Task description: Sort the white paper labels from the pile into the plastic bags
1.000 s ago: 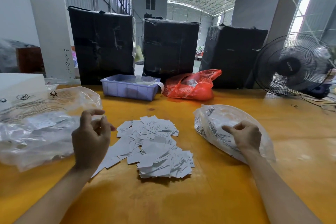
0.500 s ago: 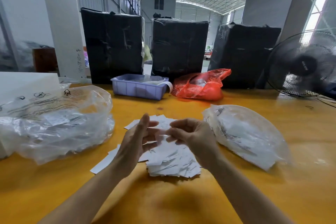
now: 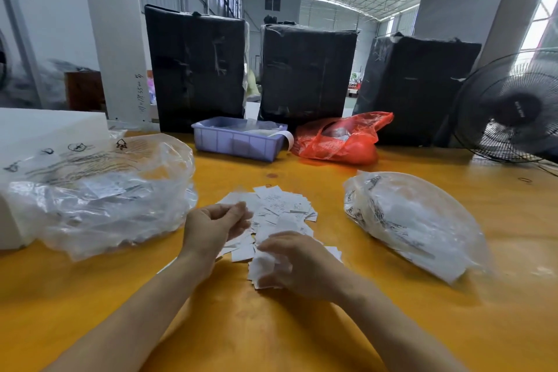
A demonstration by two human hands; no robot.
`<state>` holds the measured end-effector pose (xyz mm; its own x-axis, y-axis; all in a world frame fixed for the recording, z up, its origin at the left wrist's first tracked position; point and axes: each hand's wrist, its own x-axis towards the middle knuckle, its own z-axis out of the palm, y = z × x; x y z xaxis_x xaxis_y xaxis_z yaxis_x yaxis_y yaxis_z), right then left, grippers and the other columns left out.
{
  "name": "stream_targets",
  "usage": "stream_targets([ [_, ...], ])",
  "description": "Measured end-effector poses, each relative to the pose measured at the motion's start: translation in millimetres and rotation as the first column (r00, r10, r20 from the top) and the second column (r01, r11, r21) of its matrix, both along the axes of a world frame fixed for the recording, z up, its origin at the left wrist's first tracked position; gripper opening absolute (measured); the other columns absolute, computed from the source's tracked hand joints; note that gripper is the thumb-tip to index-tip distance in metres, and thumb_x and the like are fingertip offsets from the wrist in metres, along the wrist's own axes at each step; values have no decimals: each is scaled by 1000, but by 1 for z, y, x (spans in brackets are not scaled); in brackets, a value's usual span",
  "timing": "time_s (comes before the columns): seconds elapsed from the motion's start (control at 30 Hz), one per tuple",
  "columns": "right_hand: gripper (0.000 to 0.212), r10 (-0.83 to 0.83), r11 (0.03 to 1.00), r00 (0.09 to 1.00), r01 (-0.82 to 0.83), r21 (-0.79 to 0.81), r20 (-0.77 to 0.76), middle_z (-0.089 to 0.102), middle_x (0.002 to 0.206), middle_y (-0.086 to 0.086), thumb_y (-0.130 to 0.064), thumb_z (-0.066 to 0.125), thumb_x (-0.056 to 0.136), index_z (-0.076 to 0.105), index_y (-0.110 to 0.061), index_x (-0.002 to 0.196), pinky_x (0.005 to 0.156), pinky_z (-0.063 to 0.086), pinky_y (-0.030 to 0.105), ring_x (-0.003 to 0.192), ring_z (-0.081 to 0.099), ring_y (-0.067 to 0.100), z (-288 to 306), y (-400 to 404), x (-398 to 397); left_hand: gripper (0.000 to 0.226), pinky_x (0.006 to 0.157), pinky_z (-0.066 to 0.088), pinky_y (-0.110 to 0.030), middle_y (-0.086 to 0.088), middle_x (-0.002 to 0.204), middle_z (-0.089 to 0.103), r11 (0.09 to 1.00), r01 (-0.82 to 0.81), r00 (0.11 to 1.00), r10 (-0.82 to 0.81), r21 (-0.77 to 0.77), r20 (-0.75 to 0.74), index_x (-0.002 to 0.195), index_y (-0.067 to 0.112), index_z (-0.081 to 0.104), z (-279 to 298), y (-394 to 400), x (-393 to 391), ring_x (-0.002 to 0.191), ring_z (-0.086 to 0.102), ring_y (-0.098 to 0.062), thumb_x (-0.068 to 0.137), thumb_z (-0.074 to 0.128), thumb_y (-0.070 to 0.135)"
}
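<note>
Pile of white paper labels (image 3: 280, 208) lay mid-table on the yellow table (image 3: 302, 335), between a large clear plastic bag (image 3: 99, 190) to the left and a smaller clear bag (image 3: 410, 220) to the right. Left hand (image 3: 211, 226) over the pile's left edge, fingers loosely curled, nothing plainly gripped. Right hand (image 3: 302, 263) on the pile's near edge, fingers curled round a clump of labels.

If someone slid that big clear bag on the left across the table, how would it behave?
The clear plastic bag would probably sag and crumple rather than slide as one piece: its film is wrinkled and slumped on the table. It looks light for its bulk, holding only some paper labels and mostly air. Those would likely shift about inside.
</note>
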<state>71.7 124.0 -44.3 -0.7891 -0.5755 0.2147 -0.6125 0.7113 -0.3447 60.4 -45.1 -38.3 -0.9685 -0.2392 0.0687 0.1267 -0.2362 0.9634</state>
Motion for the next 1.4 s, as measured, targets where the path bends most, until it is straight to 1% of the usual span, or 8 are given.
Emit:
stream_targets([
  [0.23,33,62,998,997,-61,12,-37,70,105,4,-39,55,93,70,-14,108,84,46,30,95,62,19,3,3,4,6,53,56,-20,-10,67,73,992,70,997,-74,103,36,88,-1,62,4,2,3,58,70,-17,87,59,-5],
  [0.33,31,-15,971,1000,20,-239,25,69,81,10,-26,51,97,70,-4,86,70,47,37,76,62,19,4,-1,4,9,54,57,-20,-13,69,72,982,85,994,-95,170,54,93,-2,60,4,2,2,58,71,-19,86,59,-8],
  [0.5,20,-130,620,956,285,-731,263,66,65,10,-8,59,91,69,1,76,58,51,29,61,58,6,17,9,-3,32,55,57,-20,-17,74,73,972,90,993,-106,218,60,96,-2,60,4,3,4,62,71,-22,67,73,-5],
  [0.73,20,56,350,854,469,-811,518,68,86,17,0,58,89,61,-12,104,78,55,41,77,65,26,19,11,-4,48,63,60,-26,-20,78,73,978,165,985,-170,127,33,96,-1,61,6,11,9,64,72,-23,52,77,6],
  [0.9,18,-195,584,934,356,-730,299,68,79,-3,-8,56,91,71,-15,85,65,50,18,73,61,10,23,16,-3,45,52,52,-21,-19,77,73,937,296,955,-284,-187,91,102,5,54,6,16,14,58,68,-20,67,81,2],
  [1.1,13,-28,755,949,225,-616,313,67,61,-8,-21,74,79,73,-8,77,53,43,9,55,59,-2,23,16,1,44,49,45,-18,-14,74,73,798,431,900,-416,-421,134,106,6,52,6,17,16,56,65,-15,71,78,0],
  [1.23,11,-91,617,928,337,-711,361,66,65,4,-16,75,79,72,-6,73,57,45,19,60,58,10,21,19,-4,17,49,46,-16,-8,69,72,932,284,959,-271,-225,89,89,1,66,7,11,13,51,60,-9,75,75,2],
  [1.4,12,-26,703,914,305,-642,406,63,62,0,-11,72,81,71,-4,72,54,41,15,56,54,6,15,10,0,7,58,51,-15,-6,76,74,978,190,979,-195,84,56,80,5,69,7,12,10,63,65,-11,83,66,11],
])
